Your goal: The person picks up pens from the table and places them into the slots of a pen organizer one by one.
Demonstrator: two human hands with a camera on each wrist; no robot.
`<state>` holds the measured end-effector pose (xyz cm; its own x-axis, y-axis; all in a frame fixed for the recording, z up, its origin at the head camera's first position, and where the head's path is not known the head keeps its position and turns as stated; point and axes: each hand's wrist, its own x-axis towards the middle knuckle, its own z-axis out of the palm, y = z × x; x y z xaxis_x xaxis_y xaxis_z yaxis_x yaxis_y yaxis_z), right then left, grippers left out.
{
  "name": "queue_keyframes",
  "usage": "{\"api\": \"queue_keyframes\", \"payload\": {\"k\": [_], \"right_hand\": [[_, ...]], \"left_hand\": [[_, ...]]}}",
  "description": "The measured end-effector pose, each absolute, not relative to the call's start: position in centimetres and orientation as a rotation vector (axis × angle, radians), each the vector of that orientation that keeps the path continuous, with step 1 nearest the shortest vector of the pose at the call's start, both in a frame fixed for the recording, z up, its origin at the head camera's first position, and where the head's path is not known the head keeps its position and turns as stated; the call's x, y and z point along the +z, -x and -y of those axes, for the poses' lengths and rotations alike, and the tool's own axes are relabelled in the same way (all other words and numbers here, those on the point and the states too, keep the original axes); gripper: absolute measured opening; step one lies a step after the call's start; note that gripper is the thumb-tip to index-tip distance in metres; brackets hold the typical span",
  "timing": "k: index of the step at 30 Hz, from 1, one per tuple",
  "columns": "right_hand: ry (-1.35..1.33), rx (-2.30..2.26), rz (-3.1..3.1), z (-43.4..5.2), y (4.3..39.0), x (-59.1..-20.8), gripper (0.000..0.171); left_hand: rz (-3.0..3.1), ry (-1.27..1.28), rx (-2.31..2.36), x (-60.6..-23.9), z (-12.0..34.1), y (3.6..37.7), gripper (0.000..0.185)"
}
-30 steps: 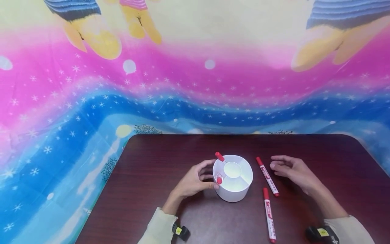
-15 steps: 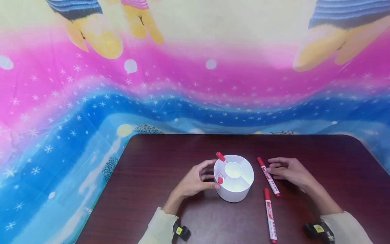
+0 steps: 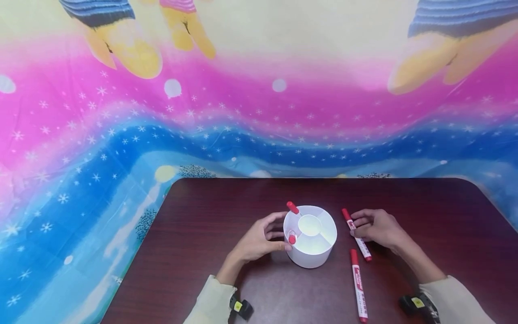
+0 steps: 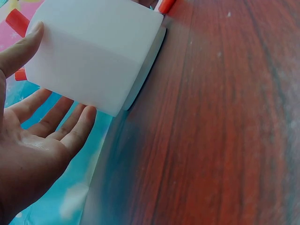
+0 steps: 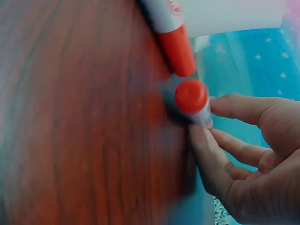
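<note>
Two markers stand inside the white cup (image 3: 310, 252), which my left hand (image 3: 259, 240) cups loosely; right of the cup, my right hand (image 3: 374, 228) pinches a red marker (image 3: 356, 234) on the bench (image 3: 202, 252).

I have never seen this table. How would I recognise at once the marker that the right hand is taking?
On the dark wooden table stands a round white pen holder steadied by the left hand. To its right lie two red-capped white markers. The one meant is the farther, slanted one, whose middle the right hand pinches; the other marker lies nearer the person, untouched.
</note>
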<state>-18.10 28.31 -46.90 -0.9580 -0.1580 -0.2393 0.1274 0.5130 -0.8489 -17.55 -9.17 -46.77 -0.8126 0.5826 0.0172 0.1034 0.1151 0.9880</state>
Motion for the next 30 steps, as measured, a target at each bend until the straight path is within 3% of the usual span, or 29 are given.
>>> {"api": "queue_keyframes", "payload": {"k": [16,25,30], "right_hand": [[0.01,-1.729,-2.318,-29.3,16.9,-44.8,0.064],[0.148,-2.071,-2.17,-28.8,16.0,-42.4,0.04],[0.238,-2.186,-2.111,-27.8,15.5,-40.8,0.036]], "left_hand": [[-2.026,-0.685,1.741,-46.7,9.1,17.6,0.085],[-2.069,-0.662,1.727,-46.5,9.3,17.5,0.088],[-2.067,-0.664,1.721,-46.5,9.3,17.4,0.088]]}}
